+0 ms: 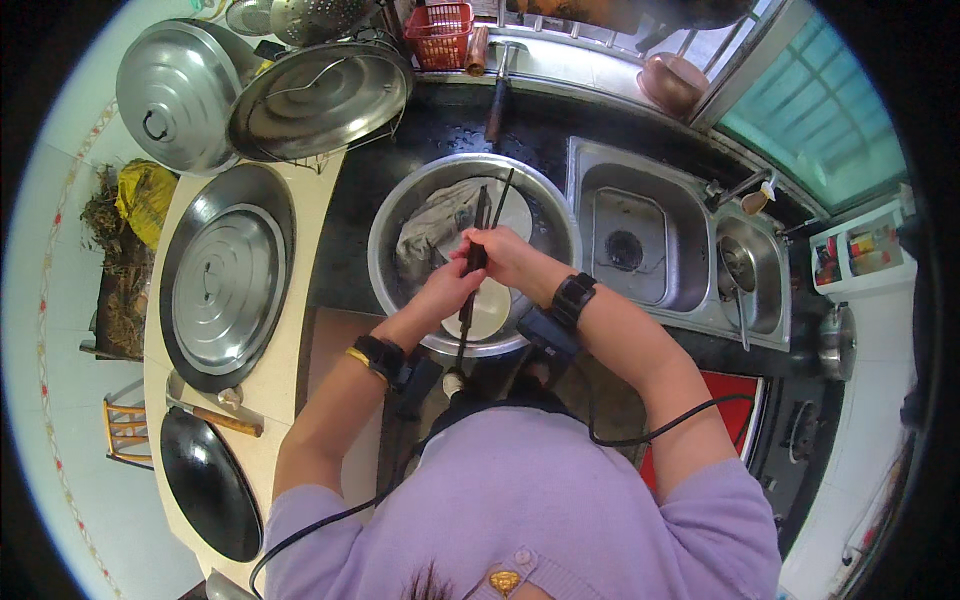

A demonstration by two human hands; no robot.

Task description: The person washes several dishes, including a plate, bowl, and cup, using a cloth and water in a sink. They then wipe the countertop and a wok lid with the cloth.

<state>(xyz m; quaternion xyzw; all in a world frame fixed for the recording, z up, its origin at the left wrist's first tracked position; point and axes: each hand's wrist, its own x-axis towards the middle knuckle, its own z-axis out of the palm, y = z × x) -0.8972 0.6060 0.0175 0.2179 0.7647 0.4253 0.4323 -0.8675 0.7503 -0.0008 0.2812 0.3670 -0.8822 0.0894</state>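
Observation:
Both hands grip a bundle of dark chopsticks point(481, 206) above a wide metal basin point(380, 277). My left hand point(448, 289) closes around the lower part of the bundle. Just above it, my right hand point(499, 251) is closed on the same sticks, whose ends fan out slightly. Inside the basin a wet grey cloth point(439, 217) lies at the upper left. A pale round dish point(517, 214) shows beside the cloth, and a white bowl point(491, 311) sits nearer to me, partly hidden by the hands and chopsticks.
A double steel sink point(679, 262) adjoins the basin on the right, with a ladle point(739, 277) in its smaller bowl. On the left counter point(307, 217) stand a large wok with a lid point(225, 289), a cleaver point(225, 421) and a black wok point(206, 480). A dark-handled tool point(496, 105) lies behind the basin.

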